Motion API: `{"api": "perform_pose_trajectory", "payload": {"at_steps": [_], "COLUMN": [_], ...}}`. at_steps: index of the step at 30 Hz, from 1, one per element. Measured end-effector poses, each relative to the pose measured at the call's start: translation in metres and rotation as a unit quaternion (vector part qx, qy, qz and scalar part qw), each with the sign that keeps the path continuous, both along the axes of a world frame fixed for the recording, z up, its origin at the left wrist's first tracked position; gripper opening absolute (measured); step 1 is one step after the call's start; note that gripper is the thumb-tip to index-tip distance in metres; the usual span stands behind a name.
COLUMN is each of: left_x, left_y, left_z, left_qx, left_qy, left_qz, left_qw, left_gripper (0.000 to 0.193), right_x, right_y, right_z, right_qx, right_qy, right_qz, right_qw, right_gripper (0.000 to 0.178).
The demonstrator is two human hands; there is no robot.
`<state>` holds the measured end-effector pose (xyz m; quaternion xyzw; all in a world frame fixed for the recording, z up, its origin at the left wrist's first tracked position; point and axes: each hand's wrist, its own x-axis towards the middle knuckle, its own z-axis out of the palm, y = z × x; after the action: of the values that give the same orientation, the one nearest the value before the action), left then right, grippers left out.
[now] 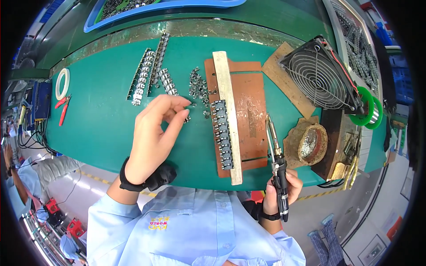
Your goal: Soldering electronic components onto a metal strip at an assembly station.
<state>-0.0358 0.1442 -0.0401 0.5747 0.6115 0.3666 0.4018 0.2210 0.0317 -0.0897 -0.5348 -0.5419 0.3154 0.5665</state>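
My left hand (153, 133) hovers over the green mat with thumb and forefinger curved toward each other and a gap between the tips. Just beyond those fingertips lie small bent metal clips (198, 86) in a loose pile. My right hand (290, 190) is wrapped round the black handle of a soldering iron (278, 170), its metal tip pointing away from me, with a thin tube alongside. Between my hands, a row of small black components (222, 135) with metal pins stands along the left side of a pale wooden bar (228, 102). The bar lies across a brown board (253, 102).
Several strips of metal clips (144, 75) lie at the back left. Red-handled cutters (63, 111) and a white ring (62, 84) are far left. At the right stand a black fan (317, 77), a green solder spool (366, 108) and a round solder-crusted dish (313, 144). A blue tray (177, 5) sits behind.
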Motion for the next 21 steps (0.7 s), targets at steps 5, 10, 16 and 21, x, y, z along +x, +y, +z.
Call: {"api": "perform_pose_trajectory", "payload": {"at_steps": [5,10,16,21], "left_x": [0.011,0.016,0.016,0.022], "left_y": [0.013,0.016,-0.001,-0.031], "left_z": [-0.002,-0.011,0.003,0.011], "left_qx": [0.079,0.111,0.12,0.041], "left_qy": [0.169,0.224,0.167,0.074], "left_qz": [-0.066,-0.076,-0.074,-0.076], "left_qw": [0.98,0.965,0.976,0.993], "left_gripper": [0.012,0.013,0.013,0.013], "right_x": [0.008,0.009,0.009,0.01], "right_y": [0.001,0.005,0.002,0.002], "right_z": [-0.002,0.001,0.003,0.002], "right_qx": [-0.01,-0.007,-0.012,-0.007], "right_qy": [-0.005,0.002,0.007,-0.006], "right_qz": [0.014,0.017,0.027,0.029], "right_qw": [1.0,1.0,1.0,1.0], "right_gripper": [0.048,0.047,0.045,0.044]}}
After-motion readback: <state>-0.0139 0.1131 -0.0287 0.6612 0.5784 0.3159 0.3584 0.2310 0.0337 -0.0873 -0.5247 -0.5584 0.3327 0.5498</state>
